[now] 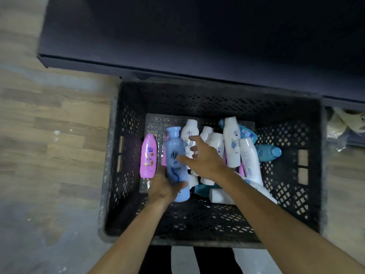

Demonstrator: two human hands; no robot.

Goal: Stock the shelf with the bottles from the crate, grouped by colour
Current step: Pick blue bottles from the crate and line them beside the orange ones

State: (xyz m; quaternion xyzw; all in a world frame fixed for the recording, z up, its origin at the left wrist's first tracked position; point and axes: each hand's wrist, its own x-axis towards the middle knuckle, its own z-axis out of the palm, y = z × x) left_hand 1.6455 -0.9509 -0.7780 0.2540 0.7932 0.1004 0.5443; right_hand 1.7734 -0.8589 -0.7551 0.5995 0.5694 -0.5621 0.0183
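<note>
Shelf [197,36]: a dark, broad board across the top of the view, just beyond the crate; no bottles show on the part in sight.
Crate [286,194]: black, perforated, standing on the wood-pattern floor [49,135] against the shelf's front edge; it holds a loose heap of bottles lying flat.
Crate contents: white bottles [232,143] crowd the middle and right, teal bottles [268,152] lie at the right and under the pile, a pink bottle [148,156] lies alone at the left, caps mostly toward the shelf.
Blue bottle [175,165]: lifted over the crate's left half, long axis running from the person toward the shelf, cap at the far end.
Left hand [164,186]: fingers curled round the lower body of the blue bottle, gripping it from below and the side.
Right hand [203,157]: fingers spread and relaxed, holding nothing; the thumb lies against the blue bottle's side and the fingertips hover over the white bottles.
Key relation: the white bottles lie directly beneath and ahead of the right hand, axes roughly in line with its reach, so it is the nearer hand for the next pick, by my reading.
Other: pale bags [343,121] sit on the floor at the right.
</note>
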